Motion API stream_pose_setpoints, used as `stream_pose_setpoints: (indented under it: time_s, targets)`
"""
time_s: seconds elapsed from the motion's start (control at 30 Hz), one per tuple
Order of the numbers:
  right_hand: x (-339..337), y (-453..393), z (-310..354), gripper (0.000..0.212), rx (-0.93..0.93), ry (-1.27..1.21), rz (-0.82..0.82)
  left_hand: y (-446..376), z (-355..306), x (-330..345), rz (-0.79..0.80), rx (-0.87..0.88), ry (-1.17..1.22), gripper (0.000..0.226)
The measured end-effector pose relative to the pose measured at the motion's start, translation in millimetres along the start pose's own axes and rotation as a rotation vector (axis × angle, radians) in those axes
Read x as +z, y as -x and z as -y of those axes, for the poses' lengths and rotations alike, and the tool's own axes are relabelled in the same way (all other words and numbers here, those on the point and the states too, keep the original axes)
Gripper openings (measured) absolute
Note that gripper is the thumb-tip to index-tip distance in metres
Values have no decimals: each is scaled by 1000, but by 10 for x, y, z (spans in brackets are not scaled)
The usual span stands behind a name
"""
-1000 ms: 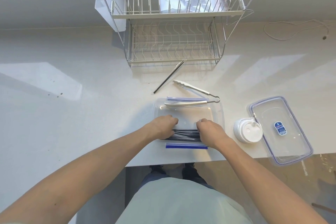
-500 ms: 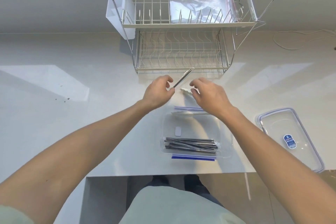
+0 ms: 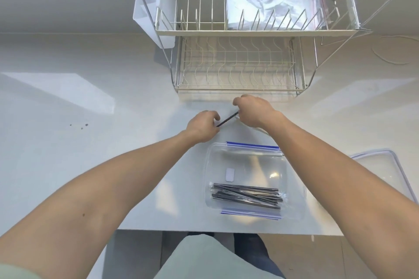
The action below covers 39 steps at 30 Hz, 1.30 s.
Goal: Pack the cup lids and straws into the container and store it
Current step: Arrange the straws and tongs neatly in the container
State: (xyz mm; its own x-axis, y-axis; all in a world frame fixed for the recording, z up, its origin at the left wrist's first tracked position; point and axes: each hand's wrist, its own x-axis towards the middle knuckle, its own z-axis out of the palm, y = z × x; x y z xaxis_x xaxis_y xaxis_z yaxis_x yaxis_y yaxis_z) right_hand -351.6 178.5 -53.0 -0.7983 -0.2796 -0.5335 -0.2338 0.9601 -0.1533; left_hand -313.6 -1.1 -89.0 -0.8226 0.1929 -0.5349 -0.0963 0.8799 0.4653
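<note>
Both hands are working out past the container [image 3: 292,179] now, just in front of the dish rack [image 3: 238,68]. The left hand [image 3: 203,125] is pinching the near end of a single dark straw [image 3: 227,118], fingers curled round it, while the right hand [image 3: 254,110] is gripping the far end, so the straw is slanting between the two hands above the tabletop [image 3: 113,142]. A pale tool is peeking out under the right hand, too hidden to name. Nearer the person, the clear container is sitting open on the tabletop, blue clips at its near and far edges, and a bundle of straws [image 3: 247,195] is lying flat along its near side. The container lid [image 3: 385,161] is lying to the right, partly behind the right forearm. A clear plastic bag [image 3: 269,4] is resting on the rack's upper tier.
</note>
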Motion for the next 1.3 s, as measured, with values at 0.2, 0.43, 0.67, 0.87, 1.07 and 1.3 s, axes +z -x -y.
stream_pose_setpoints:
  time_s: [0.2,0.43,0.67,0.87,1.07,1.3]
  targets:
    - [-48,88,-61,29,45,-17,-11,89,-26,6,-68,30,0,24]
    - [-213,512,-158,16,-31,-78,-249,307,-87,-236,-202,158,185,13]
    - [112,1307,-308,15,-47,-177,-465,737,-323,-200,-235,308,301,12]
    - [472,1855,-262,11,-68,-195,-541,1108,-440,-10,-223,378,284,10]
    - [934,2018,-227,17,-7,-213,-371,1305,-394,350,-93,323,18,16]
    - [1299,1824,-169,18,87,-75,0,1304,-317,822,204,265,-318,44]
